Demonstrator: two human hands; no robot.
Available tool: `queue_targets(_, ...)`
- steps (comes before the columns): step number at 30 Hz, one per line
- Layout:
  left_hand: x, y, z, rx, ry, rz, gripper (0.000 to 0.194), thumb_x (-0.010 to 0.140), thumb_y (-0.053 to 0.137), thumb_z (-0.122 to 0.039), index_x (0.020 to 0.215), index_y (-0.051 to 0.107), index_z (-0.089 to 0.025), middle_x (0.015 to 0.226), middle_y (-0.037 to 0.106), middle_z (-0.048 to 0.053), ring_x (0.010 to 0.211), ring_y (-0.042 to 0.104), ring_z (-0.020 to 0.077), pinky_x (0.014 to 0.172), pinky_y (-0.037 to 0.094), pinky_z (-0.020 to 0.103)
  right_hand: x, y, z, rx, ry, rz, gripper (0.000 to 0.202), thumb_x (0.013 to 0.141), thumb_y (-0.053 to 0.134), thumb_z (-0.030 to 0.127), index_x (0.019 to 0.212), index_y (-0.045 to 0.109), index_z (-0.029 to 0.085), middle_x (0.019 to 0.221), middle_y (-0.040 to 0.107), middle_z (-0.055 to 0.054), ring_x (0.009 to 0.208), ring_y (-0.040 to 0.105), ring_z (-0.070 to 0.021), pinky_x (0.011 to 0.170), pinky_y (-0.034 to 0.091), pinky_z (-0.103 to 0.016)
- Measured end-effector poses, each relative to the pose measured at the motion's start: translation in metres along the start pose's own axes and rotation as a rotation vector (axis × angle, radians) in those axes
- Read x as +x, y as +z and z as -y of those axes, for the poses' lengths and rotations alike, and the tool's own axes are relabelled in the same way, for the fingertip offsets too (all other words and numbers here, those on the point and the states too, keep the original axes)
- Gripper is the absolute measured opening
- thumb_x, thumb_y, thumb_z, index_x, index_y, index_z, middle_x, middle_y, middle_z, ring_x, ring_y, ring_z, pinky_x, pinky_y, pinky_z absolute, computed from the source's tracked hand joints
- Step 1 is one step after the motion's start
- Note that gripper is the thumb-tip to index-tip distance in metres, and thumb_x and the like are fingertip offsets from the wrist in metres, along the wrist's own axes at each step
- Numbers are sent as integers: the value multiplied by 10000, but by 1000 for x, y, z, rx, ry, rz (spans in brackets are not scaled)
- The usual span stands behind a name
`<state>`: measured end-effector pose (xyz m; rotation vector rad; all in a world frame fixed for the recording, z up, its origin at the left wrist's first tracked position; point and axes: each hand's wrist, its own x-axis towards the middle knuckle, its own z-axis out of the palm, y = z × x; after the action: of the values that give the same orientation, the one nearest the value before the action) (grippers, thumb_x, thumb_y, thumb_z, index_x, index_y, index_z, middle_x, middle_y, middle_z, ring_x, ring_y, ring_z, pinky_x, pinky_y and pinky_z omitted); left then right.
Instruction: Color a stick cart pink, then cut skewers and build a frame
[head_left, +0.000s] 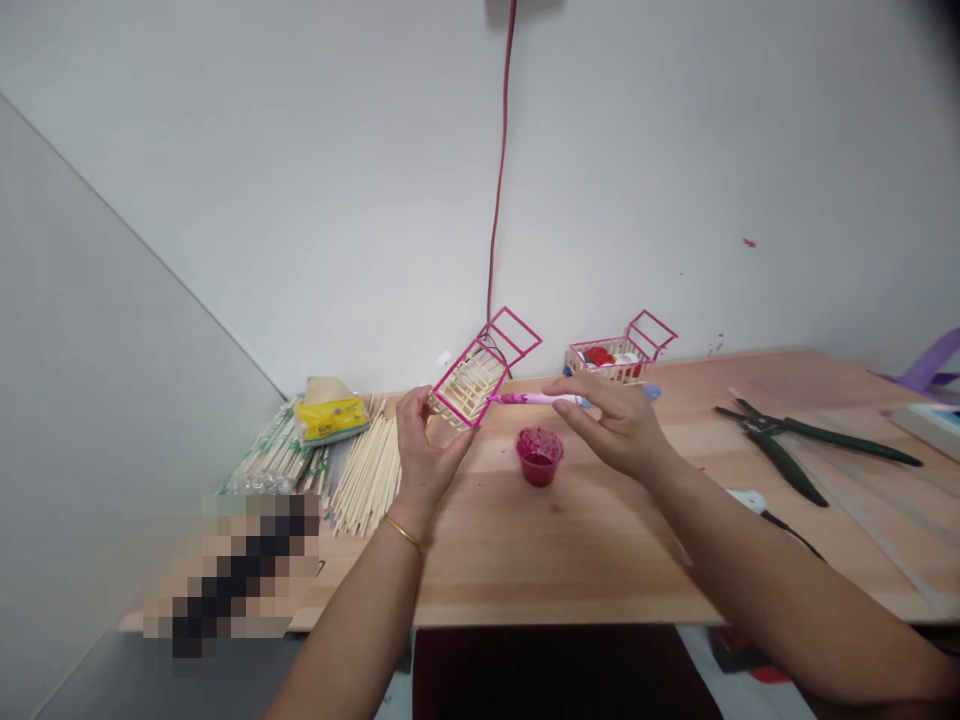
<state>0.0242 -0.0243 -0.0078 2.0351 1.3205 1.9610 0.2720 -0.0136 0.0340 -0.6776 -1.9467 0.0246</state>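
Observation:
My left hand (427,450) is closed on a small basket made of wooden sticks (441,392), tilted above the table. Magenta colours its rim and the raised frame at its far end. A slim paintbrush (532,398) with a magenta-stained handle lies in my right hand (619,425), the fingers closed on it. Its tip meets the basket's right rim, or comes very near it. Between and below my hands stands a small clear cup (540,472) smeared with magenta paint.
A similar stick basket (643,372) holding red and white items stands by the wall. Loose sticks (367,485), wrapped sticks (266,450) and a yellow packet (332,420) lie left. Dark-handled pliers (787,470) and a white device (746,500) lie right. A cable (501,160) hangs behind.

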Motion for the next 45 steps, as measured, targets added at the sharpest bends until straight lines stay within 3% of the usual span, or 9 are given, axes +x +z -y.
queue_targets(8, 3, 7, 12, -420, -353, -97, 643, 618, 803, -245, 1171, 475, -224, 1150, 531, 73, 1039, 555, 183, 911, 476, 345, 1, -14, -15, 29, 252, -56, 193, 882, 502, 323, 816, 639, 204, 759, 673, -27, 707, 622, -170, 650, 456, -290)
queue_targets(17, 10, 5, 13, -766, -622, -112, 449, 613, 793, -207, 1012, 588, -198, 1048, 618, 43, 906, 608, 146, 857, 472, 311, 1, -11, -25, 73, 345, 485, 237, 862, 485, 356, 865, 675, 216, 919, 710, -32, 829, 630, -189, 685, 463, -288)
queue_targets(21, 11, 4, 9, -841, -671, -91, 416, 614, 791, -207, 986, 605, -196, 1001, 641, 34, 876, 616, 150, 814, 477, 308, 2, -11, -27, 107, 379, 600, 311, 858, 493, 448, 925, 682, 211, 928, 711, -40, 836, 627, -195, 680, 464, -293)
queue_targets(24, 12, 3, 8, -908, -685, -32, 378, 631, 782, -236, 969, 620, -192, 976, 667, 42, 882, 630, 164, 829, 480, 323, 2, -12, -31, 116, 388, 537, 340, 850, 496, 484, 903, 683, 206, 918, 709, -50, 842, 625, -204, 688, 468, -307)
queue_targets(28, 13, 1, 8, -974, -690, 60, 320, 675, 748, -300, 959, 640, -199, 1011, 687, 49, 949, 639, 197, 872, 490, 350, 0, -11, -35, 113, 401, 350, 302, 846, 516, 472, 833, 672, 215, 872, 706, -41, 819, 623, -199, 688, 476, -313)
queue_targets(32, 12, -3, 8, -994, -795, 117, 339, 702, 705, -418, 948, 649, -192, 1078, 683, 79, 1062, 612, 266, 899, 504, 427, -1, -10, -37, 97, 395, 264, 285, 853, 523, 451, 804, 656, 204, 815, 686, -34, 772, 610, -181, 681, 473, -301)
queue_targets(39, 10, -6, 9, -1097, -930, 79, 365, 707, 688, -477, 945, 666, -201, 1021, 708, 74, 1038, 622, 302, 869, 526, 467, 2, -8, -32, 66, 385, 123, 268, 852, 545, 430, 782, 652, 195, 780, 676, -38, 708, 593, -158, 637, 464, -277)
queue_targets(45, 12, -3, 14, -1045, -863, 70, 372, 709, 697, -430, 982, 645, -182, 1102, 675, 89, 1081, 594, 281, 907, 501, 460, 2, -6, -33, 41, 369, 85, 240, 860, 540, 382, 764, 644, 188, 775, 673, -32, 699, 585, -147, 634, 452, -267)
